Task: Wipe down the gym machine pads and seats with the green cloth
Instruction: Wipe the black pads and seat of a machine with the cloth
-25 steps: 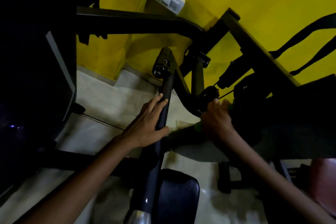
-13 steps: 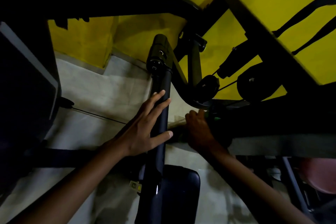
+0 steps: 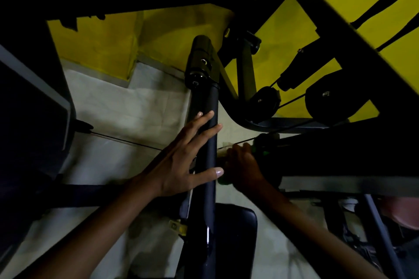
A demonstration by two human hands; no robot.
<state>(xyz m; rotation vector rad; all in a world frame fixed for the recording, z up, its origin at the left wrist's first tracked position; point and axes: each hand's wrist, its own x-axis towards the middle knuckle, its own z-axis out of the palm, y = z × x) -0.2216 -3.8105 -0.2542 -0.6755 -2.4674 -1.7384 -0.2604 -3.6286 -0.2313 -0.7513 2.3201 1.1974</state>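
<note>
Head view: left hand (image 3: pixel 186 161), fingers straight and spread, rests flat against the upright black padded bar (image 3: pixel 205 142); right hand (image 3: pixel 243 166) grips the green cloth (image 3: pixel 260 152), mostly hidden in shadow, pressed at the near end of the dark horizontal pad (image 3: pixel 340 154). Advised handling: brace the bar steady, draw the cloth along the pad in overlapping strokes, keeping clear of the cable (image 3: pixel 127 141).

The green cloth (image 3: pixel 260 150) shows only as small bright patches in the dim light, bunched against the near end of a long black roller pad (image 3: pixel 340 154) that runs off toward 3 o'clock. A second scrap of green peeks out lower, at about 7 o'clock from the first. A dark square seat pad (image 3: pixel 235 233) lies flat below, toward 6 o'clock.
</note>
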